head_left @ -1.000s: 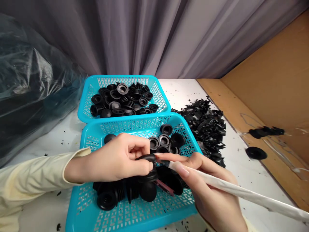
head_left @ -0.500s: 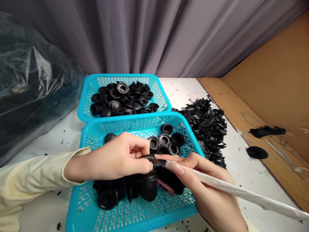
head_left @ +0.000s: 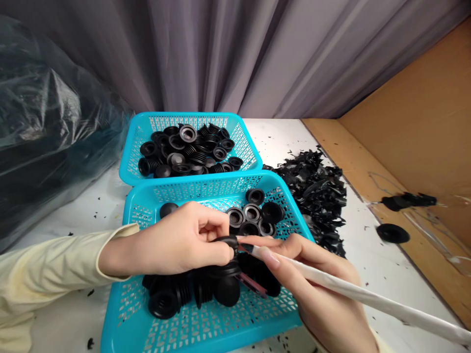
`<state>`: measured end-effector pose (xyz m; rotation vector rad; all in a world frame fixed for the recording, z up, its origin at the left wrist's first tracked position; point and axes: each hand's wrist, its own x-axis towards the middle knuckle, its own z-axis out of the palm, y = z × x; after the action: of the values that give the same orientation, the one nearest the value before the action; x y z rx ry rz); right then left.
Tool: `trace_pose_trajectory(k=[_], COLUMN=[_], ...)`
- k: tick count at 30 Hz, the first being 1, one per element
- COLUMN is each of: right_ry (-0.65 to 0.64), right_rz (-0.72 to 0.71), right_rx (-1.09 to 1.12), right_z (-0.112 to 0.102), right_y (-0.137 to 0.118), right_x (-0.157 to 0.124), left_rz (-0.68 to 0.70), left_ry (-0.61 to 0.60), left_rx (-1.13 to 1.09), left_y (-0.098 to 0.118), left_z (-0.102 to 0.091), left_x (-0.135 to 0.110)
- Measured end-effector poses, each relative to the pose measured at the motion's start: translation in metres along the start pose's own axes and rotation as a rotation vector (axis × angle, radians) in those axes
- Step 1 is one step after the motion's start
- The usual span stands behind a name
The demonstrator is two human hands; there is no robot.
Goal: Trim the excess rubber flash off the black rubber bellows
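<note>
Over the near blue basket (head_left: 121, 289), my left hand (head_left: 184, 238) is closed, thumb and fingers pinching a black rubber bellows boot (head_left: 228, 241). My right hand (head_left: 324, 279) is closed around a long white-wrapped tool (head_left: 331, 282) with a dark tip, which meets the boot's right edge. My fingers partly hide both the boot and the tip. Beneath my hands, more black ribbed boots (head_left: 162, 304) and a round-ended one (head_left: 227, 291) lie in the basket. A thin pinkish strip (head_left: 252, 284) shows under the right fingers; I cannot make out what it is.
A second blue basket (head_left: 127, 162) behind holds many black boots. Black rubber scraps (head_left: 312, 191) are heaped to the right. A round black piece (head_left: 393, 233) lies near the cardboard (head_left: 412, 127). Clear plastic sheeting (head_left: 55, 113) bulges at the left, before a grey curtain (head_left: 221, 54).
Both hands keep nearly the same pose, with the tool tip still at the boot. The whole view has shifted very slightly.
</note>
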<state>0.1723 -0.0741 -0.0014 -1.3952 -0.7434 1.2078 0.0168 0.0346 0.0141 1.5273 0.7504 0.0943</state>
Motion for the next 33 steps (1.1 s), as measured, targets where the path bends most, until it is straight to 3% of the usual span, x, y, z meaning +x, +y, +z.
trace_pose_trajectory(k=[25,33], right_ry=[0.0,-0.017], right_rz=[-0.02,-0.207], right_rx=[-0.013,-0.226], right_z=[-0.0012,-0.0027], right_y=[0.002,0.0057], right_x=[0.0006,0.0007], left_rz=[0.019,0.036], left_ry=[0.009,0.018], left_rx=[-0.013,0.051], left_y=[0.0003,-0.0039], left_z=[0.0007,0.002], left_x=[-0.0007,0.0006])
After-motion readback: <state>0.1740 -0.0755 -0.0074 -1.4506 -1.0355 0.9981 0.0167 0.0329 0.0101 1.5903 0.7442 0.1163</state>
